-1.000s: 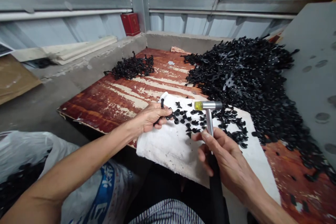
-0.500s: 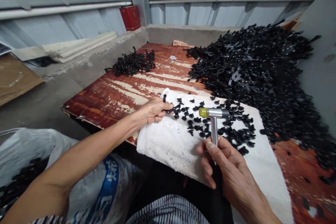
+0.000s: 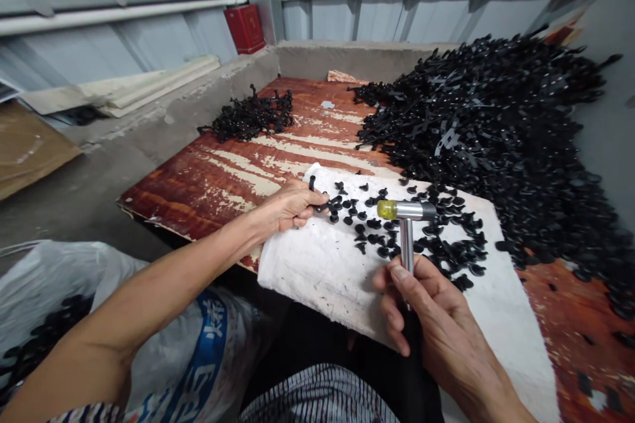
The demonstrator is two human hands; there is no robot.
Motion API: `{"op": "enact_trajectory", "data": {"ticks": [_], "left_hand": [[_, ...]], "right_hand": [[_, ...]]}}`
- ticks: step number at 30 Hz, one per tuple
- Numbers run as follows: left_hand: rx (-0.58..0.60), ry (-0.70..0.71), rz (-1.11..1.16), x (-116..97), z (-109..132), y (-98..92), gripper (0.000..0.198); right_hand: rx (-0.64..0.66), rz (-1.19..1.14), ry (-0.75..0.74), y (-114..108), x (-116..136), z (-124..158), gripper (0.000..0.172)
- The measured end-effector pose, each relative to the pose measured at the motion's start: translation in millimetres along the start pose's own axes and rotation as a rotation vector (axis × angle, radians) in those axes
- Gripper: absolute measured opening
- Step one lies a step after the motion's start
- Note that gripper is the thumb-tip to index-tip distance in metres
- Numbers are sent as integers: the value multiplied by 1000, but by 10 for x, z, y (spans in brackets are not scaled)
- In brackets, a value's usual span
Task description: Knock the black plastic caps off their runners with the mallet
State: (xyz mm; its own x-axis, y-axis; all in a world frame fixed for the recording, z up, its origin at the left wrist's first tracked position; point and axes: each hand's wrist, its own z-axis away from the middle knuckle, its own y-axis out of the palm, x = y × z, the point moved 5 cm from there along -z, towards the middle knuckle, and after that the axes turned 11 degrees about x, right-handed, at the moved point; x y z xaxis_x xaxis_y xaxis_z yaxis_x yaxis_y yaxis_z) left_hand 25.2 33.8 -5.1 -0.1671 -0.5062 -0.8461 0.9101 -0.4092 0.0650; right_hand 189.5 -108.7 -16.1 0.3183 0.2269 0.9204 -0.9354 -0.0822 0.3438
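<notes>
My left hand (image 3: 290, 206) rests at the left edge of a white cloth pad (image 3: 327, 271), its fingers pinched on a strip of small black plastic parts (image 3: 320, 201). My right hand (image 3: 426, 317) grips the black handle of a small metal hammer (image 3: 407, 211) with a yellow tip on its head. The hammer head hovers just above several loose black parts (image 3: 436, 244) scattered over the pad, to the right of my left hand.
A large heap of black plastic strips (image 3: 496, 132) covers the right side of the worn red wooden board (image 3: 218, 178). A smaller black pile (image 3: 253, 117) lies at the back left. A white sack (image 3: 198, 357) sits below the board, a red box (image 3: 245, 28) stands on the concrete ledge.
The view has tilted down a little. The hammer head has shifted slightly right and lower over the pad. My left hand still holds its strip in the same spot.
</notes>
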Motion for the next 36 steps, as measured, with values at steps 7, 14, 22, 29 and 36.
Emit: {"op": "enact_trajectory", "data": {"ticks": [7,14,22,29,36], "left_hand": [[-16,6,-43,-5,-16,-23,26],[-35,-17,-126,-44,-35,-33,26],[-58,-76,-203,-97,-27,-53,21],[-45,-74,-218,-97,-52,-40,22],[-44,-61,-217,-87,-66,-69,19]], "right_hand": [[-14,-5,-3,-10,1,-21,33],[-10,78,43,-9,1,-1,37],[80,1111,-360,-73,476,-197,51],[93,1377,-611,114,602,-373,60],[51,1400,-670,149,689,-383,60]]}}
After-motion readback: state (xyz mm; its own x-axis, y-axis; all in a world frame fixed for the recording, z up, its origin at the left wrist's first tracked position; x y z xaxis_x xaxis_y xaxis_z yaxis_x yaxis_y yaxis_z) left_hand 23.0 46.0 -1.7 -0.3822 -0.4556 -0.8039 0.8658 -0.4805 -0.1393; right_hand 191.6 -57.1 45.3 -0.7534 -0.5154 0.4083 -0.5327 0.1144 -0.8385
